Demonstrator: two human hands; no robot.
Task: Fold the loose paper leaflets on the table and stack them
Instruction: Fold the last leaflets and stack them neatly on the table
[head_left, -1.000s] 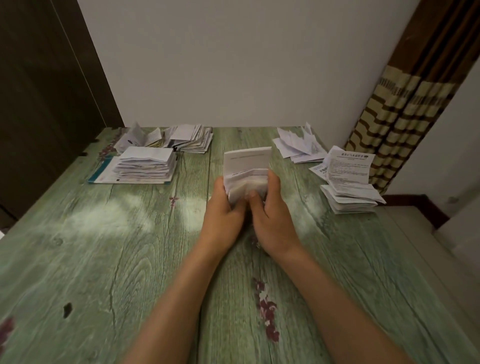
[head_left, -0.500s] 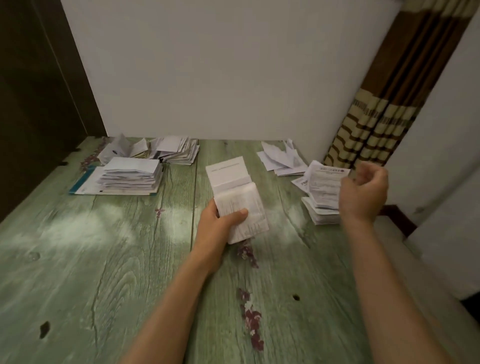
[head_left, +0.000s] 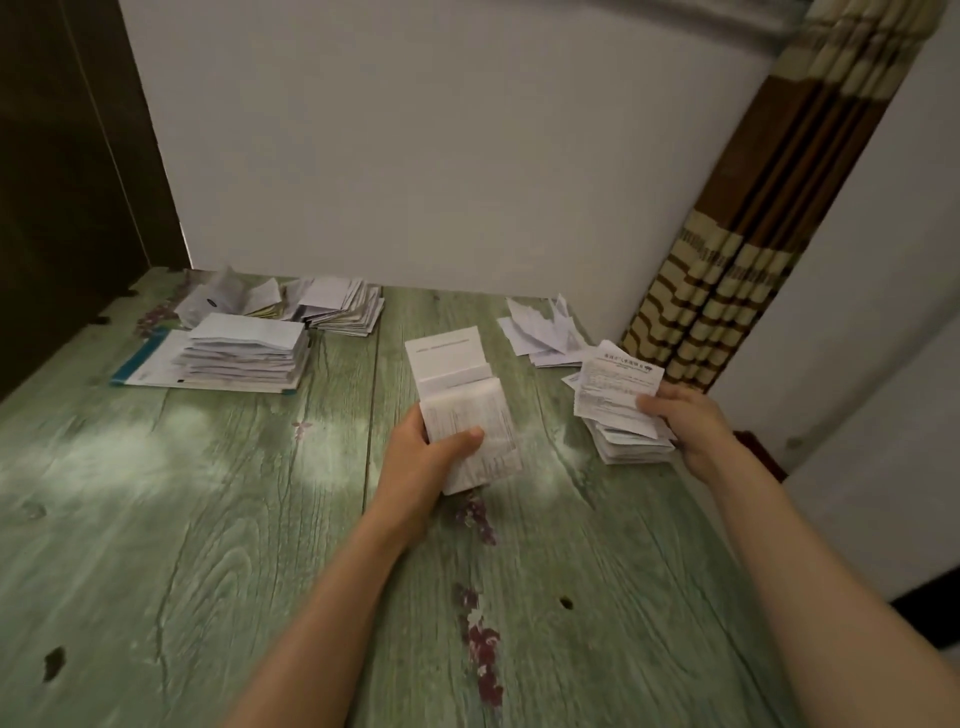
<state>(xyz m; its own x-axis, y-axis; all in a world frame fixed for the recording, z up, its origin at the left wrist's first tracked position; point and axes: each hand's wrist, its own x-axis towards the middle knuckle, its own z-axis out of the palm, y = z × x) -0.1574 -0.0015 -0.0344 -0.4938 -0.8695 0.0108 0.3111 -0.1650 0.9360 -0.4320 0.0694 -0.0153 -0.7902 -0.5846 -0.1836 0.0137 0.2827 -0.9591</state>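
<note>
My left hand (head_left: 434, 457) grips a folded white leaflet (head_left: 467, 410) over the middle of the green wooden table (head_left: 208, 519), thumb across its printed face, its blank upper flap standing up. Over at the right, my right hand (head_left: 685, 423) pinches the top printed leaflet (head_left: 615, 387) of a pile of loose leaflets (head_left: 631, 447) by the table's right edge. Two stacks of folded leaflets sit at the back left: a squared stack (head_left: 244, 353) and a fanned stack (head_left: 343, 306).
The squared stack rests on a white booklet with a blue edge (head_left: 148, 364). Loose paper scraps (head_left: 543, 332) lie at the back right near the wall. A striped brown curtain (head_left: 727, 270) hangs beyond the right corner. Dark panelling stands at the left.
My right hand let go of the folded leaflet, swung right and took hold of the top sheet of the right pile. My left hand keeps the folded leaflet alone.
</note>
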